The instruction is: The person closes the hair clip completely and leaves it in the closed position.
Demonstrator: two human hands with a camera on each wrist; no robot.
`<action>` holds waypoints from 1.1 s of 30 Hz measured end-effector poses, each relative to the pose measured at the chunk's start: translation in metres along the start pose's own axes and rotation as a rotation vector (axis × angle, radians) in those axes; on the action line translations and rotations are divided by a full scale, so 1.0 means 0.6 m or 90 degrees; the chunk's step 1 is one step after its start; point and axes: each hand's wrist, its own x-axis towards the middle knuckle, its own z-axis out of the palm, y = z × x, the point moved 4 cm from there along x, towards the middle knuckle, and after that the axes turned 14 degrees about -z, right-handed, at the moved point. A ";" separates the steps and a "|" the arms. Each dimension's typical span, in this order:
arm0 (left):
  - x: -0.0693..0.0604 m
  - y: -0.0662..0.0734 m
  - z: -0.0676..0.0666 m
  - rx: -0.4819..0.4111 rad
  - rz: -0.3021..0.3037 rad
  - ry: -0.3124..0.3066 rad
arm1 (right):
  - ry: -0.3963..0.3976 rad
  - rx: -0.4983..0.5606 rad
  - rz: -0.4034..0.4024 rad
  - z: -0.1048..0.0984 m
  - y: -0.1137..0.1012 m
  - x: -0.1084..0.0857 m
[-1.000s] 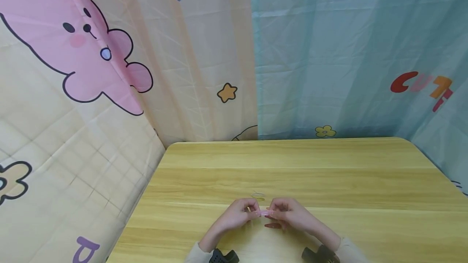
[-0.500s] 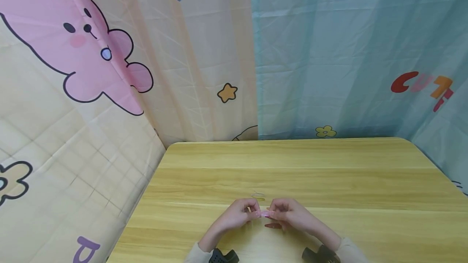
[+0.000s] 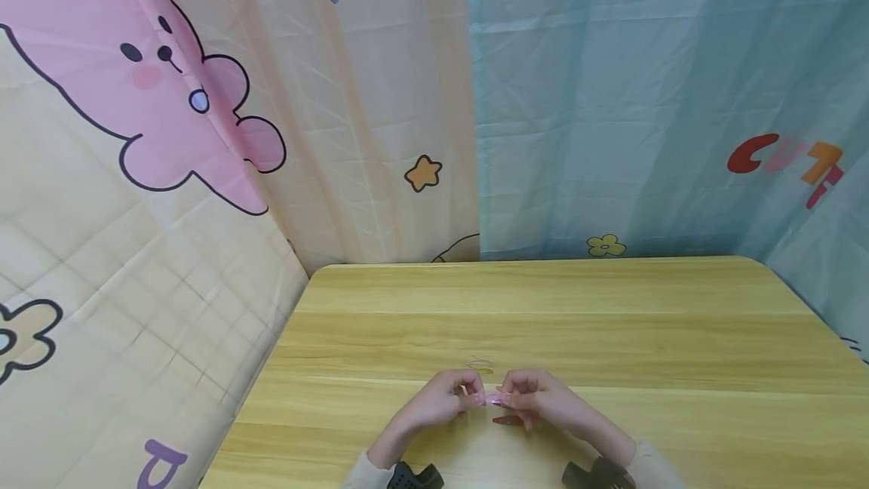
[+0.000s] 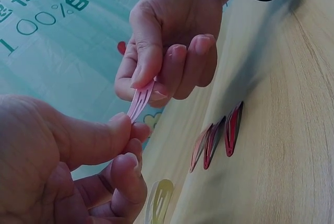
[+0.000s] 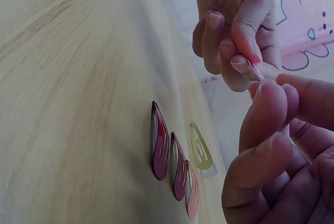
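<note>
Between the two hands a pink snap hair clip (image 4: pixel 141 102) is stretched, held by both ends. My left hand (image 3: pixel 449 396) pinches one end between thumb and forefinger; in the left wrist view this hand (image 4: pixel 78 156) is at the lower left. The other end is pinched by my right hand (image 3: pixel 538 400), seen palm-side as the right hand (image 4: pixel 175 36) at the top of that view. On the table beside the hands lie two dark red hair clips (image 5: pixel 160 145) and a lighter pink hair clip (image 5: pixel 192 190). A yellow hair clip (image 5: pixel 200 145) partly covers a pale clip (image 5: pixel 210 172).
A wooden table (image 3: pixel 543 323) with rounded back corners spreads under the hands. Printed curtains hang behind it, one cream (image 3: pixel 380 96) and one blue (image 3: pixel 577 96). Dark wrist devices sit at both cuffs, the left device (image 3: pixel 416 476) and the right device (image 3: pixel 597 474).
</note>
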 end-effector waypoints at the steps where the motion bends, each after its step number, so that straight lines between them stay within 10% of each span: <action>1: -0.003 0.005 -0.001 -0.002 0.001 -0.001 | -0.001 0.004 -0.001 0.000 0.000 0.000; 33: 0.011 -0.018 0.000 -0.103 0.028 -0.089 | -0.005 -0.018 0.017 -0.006 -0.009 -0.003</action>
